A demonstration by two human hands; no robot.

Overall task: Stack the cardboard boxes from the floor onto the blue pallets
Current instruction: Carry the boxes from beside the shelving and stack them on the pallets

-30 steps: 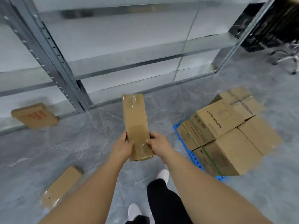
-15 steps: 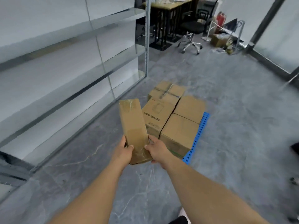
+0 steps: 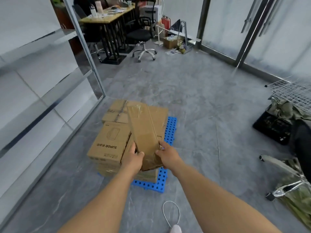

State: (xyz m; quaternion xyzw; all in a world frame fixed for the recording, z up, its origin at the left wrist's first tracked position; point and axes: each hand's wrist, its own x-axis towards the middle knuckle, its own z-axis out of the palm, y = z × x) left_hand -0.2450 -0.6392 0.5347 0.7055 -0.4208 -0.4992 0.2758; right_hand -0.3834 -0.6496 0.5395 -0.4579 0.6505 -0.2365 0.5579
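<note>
I see pallet (image 3: pixel 171 130) right edge bare, open floor (image 3: pixel 202 115) beyond; stacked boxes (image 3: pixel 109 145) block left side, shelving (image 3: pixel 84 52) close behind.

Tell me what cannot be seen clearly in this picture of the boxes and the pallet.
- Head view: most of the blue pallet lies hidden under the stacked boxes.
- The long box held by the left hand and right hand covers the stack top behind it.
- Desk items are too small to identify.

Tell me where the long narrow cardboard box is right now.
In the head view, the long narrow box is centre frame, held at its near end by the left hand and right hand, above the stacked boxes on the blue pallet.
</note>
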